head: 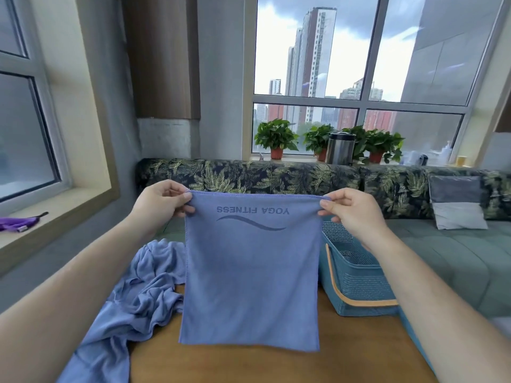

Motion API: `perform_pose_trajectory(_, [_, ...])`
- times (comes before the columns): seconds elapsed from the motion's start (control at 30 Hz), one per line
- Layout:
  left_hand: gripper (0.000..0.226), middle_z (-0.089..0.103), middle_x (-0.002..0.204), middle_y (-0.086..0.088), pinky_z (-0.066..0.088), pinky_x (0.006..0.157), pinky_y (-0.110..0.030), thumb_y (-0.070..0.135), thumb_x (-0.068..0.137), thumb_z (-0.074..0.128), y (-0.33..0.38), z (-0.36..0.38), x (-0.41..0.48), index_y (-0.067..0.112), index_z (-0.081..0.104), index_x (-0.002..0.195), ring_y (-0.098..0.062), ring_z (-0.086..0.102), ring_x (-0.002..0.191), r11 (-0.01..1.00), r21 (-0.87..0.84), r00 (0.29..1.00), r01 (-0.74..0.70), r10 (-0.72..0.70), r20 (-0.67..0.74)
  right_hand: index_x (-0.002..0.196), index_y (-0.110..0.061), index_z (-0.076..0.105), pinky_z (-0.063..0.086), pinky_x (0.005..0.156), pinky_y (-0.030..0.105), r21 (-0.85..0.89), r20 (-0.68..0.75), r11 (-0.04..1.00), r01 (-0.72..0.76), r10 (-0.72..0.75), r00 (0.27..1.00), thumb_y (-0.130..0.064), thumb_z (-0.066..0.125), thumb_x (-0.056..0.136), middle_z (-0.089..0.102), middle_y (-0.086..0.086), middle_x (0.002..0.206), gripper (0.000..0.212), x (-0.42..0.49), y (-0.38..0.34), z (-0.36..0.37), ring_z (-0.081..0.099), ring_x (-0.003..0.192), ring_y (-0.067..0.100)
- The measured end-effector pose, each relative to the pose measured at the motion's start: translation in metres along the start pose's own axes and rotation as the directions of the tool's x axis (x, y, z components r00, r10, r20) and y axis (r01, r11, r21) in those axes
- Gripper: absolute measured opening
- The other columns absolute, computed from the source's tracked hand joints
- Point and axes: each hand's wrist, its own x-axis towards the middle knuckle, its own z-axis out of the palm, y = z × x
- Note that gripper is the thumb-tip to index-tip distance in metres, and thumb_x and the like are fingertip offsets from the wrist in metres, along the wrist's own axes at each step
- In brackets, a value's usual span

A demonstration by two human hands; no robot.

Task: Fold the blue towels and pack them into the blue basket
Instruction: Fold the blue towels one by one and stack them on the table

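A blue towel with upside-down "YOGA FITNESS" print hangs flat in front of me above the wooden table. My left hand pinches its top left corner. My right hand pinches its top right corner. Its bottom edge hangs just over the tabletop. A heap of crumpled blue towels lies on the table's left side. The blue basket, with a tan handle, stands to the right, partly hidden by the held towel and my right forearm. Its inside looks bare where visible.
A green sofa with a leaf-print backrest and a grey cushion runs behind the table. Potted plants and a metal canister stand on the window ledge. A purple item lies on the left sill.
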Motion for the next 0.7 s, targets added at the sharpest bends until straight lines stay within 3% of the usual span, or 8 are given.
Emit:
perform_pose_trajectory(0.17, [0.007,0.063,0.077,-0.012,0.059,0.061,-0.019,0.000,0.095,0.064,-0.003,0.006,-0.011,0.004,0.060,0.091,-0.009,0.069,0.060,0.999,-0.039,1.000,-0.016,0.017,0.026,0.095,-0.005,0.071,0.049,0.061,0.014,-0.006,-0.053,0.998,0.068,-0.068,0.996,-0.006,0.073,0.091,0.075,0.008,0.084,0.005,-0.009,0.017,0.000,0.072,0.071,0.004])
perform_pose_trajectory(0.3, [0.004,0.065,0.077,-0.004,0.054,0.070,-0.023,0.007,0.094,0.068,-0.030,0.004,-0.046,0.008,0.066,0.091,-0.011,0.061,0.068,0.999,0.047,0.998,-0.007,0.004,0.060,0.091,-0.015,0.074,0.045,0.068,0.012,-0.162,0.012,0.978,0.133,-0.133,0.991,-0.014,0.078,0.088,0.072,-0.007,0.087,0.005,-0.039,0.041,-0.005,0.063,0.074,-0.007])
perform_pose_trajectory(0.37, [0.003,0.066,0.079,-0.001,0.049,0.069,-0.022,0.011,0.093,0.070,-0.054,0.003,-0.071,0.011,0.068,0.091,-0.009,0.057,0.070,0.995,0.104,0.996,-0.001,-0.008,0.084,0.088,-0.022,0.074,0.043,0.066,0.014,-0.160,0.070,0.984,0.084,-0.073,0.995,-0.018,0.078,0.088,0.071,-0.013,0.085,0.006,-0.063,0.062,-0.007,0.059,0.070,-0.004])
perform_pose_trajectory(0.47, [0.010,0.066,0.070,0.014,0.041,0.063,-0.012,0.010,0.092,0.070,-0.096,-0.002,-0.110,0.016,0.067,0.085,0.000,0.055,0.064,0.994,0.070,0.987,0.083,-0.092,0.135,0.084,-0.024,0.074,0.045,0.069,0.025,-0.089,0.143,0.995,-0.048,0.061,0.988,-0.013,0.080,0.085,0.075,0.000,0.083,0.013,-0.105,0.102,-0.002,0.058,0.069,0.008])
perform_pose_trajectory(0.57, [0.014,0.064,0.077,-0.001,0.038,0.069,-0.028,0.011,0.090,0.073,-0.137,-0.002,-0.143,0.021,0.066,0.082,-0.019,0.052,0.075,0.978,0.055,0.958,0.201,-0.208,0.199,0.084,-0.020,0.073,0.051,0.078,0.025,-0.056,0.216,0.989,-0.140,0.149,0.965,-0.003,0.078,0.085,0.077,-0.001,0.084,0.018,-0.142,0.140,0.005,0.066,0.077,0.010])
perform_pose_trajectory(0.7, [0.016,0.060,0.079,0.000,0.039,0.075,-0.025,0.004,0.097,0.062,-0.165,0.004,-0.169,0.015,0.058,0.086,-0.010,0.053,0.076,0.962,0.089,0.934,0.260,-0.274,0.229,0.087,-0.013,0.070,0.051,0.078,0.019,-0.042,0.269,0.969,-0.243,0.246,0.931,-0.001,0.076,0.086,0.076,-0.002,0.085,0.013,-0.170,0.168,0.011,0.067,0.077,0.006])
